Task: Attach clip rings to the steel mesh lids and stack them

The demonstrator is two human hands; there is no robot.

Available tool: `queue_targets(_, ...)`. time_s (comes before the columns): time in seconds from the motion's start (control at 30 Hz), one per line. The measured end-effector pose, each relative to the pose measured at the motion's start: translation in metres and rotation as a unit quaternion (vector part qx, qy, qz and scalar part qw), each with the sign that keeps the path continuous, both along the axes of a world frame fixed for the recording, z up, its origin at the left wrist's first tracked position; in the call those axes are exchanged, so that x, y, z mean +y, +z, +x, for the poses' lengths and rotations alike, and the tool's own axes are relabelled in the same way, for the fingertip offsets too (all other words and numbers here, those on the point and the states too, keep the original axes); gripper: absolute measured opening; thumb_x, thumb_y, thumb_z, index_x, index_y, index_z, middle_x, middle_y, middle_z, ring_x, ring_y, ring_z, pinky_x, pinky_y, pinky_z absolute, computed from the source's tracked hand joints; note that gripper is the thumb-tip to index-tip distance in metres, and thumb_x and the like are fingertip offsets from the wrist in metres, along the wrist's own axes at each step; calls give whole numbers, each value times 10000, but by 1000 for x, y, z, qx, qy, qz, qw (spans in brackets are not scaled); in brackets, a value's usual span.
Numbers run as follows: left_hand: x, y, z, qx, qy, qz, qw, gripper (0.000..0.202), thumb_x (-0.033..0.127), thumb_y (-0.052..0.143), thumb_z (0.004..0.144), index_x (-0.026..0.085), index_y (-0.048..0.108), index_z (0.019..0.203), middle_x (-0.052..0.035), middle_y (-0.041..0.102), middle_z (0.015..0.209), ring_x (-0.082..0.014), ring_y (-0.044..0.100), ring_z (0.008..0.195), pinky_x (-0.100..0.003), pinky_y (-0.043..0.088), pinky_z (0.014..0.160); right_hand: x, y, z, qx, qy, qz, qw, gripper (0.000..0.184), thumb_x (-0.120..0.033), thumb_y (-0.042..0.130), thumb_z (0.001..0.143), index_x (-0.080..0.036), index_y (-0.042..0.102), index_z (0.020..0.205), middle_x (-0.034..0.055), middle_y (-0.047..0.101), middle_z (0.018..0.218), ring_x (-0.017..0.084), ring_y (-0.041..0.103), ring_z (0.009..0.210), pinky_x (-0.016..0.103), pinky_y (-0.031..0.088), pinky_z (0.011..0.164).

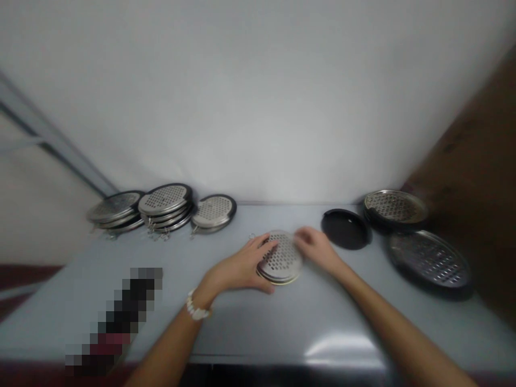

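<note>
I see my left hand [237,267] clasping a perforated metal disc [282,258] on the counter [258,322], my right hand [315,248] curled at the disc's edge, blurred, grip unclear to me, a pixelated object [124,317] at left, unreadable

Soft, rather dim light; white glare streaks the grey tabletop [342,346] (near its front edge), and the white wall [258,97] bends toward the blurry frame edges.
</note>
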State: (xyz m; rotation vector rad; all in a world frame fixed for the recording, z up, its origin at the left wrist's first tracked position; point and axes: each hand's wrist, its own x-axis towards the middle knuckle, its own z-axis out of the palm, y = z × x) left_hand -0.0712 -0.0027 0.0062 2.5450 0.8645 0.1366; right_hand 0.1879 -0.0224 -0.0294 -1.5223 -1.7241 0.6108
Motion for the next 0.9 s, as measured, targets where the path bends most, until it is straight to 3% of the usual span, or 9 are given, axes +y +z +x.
queue_targets(0.23, 1, -7, 5, -21, 8, 29, 999, 1114, 488, 893, 593, 272, 331, 1531, -186, 277, 1603, -379, 276, 1472, -576, 280, 1166, -1, -10, -6, -68, -16, 48, 996, 180, -294, 549, 919, -167, 672, 884, 61, 677, 840, 187, 611, 757, 313, 475, 747)
queue_targets(0.4, 0, -9, 5, -29, 24, 28, 999, 1157, 510, 911, 548, 284, 335, 1526, -195, 284, 1586, -406, 297, 1442, -588, 314, 1133, -4, -14, -10, -77, -17, 79, 994, 241, -269, 447, 970, -152, 651, 1025, 102, 684, 957, 219, 627, 903, 349, 475, 855)
queue_targets(0.77, 0, -14, 9, -8, 36, 60, 998, 1265, 612, 906, 454, 269, 331, 1528, -207, 324, 1544, -435, 348, 1381, -624, 319, 1111, -8, -13, -15, -58, -16, 87, 994, 246, -317, 519, 955, -165, 604, 1128, 75, 656, 948, 216, 619, 885, 350, 491, 842)
queue_targets(0.9, -3, -17, 20, 5, 46, 98, 994, 1188, 573, 896, 530, 225, 339, 1519, -224, 322, 1554, -430, 379, 1374, -596, 337, 1117, -4, -16, -11, -70, -30, 96, 993, 218, -315, 509, 957, -175, 615, 1087, 90, 653, 986, 223, 616, 919, 357, 483, 865)
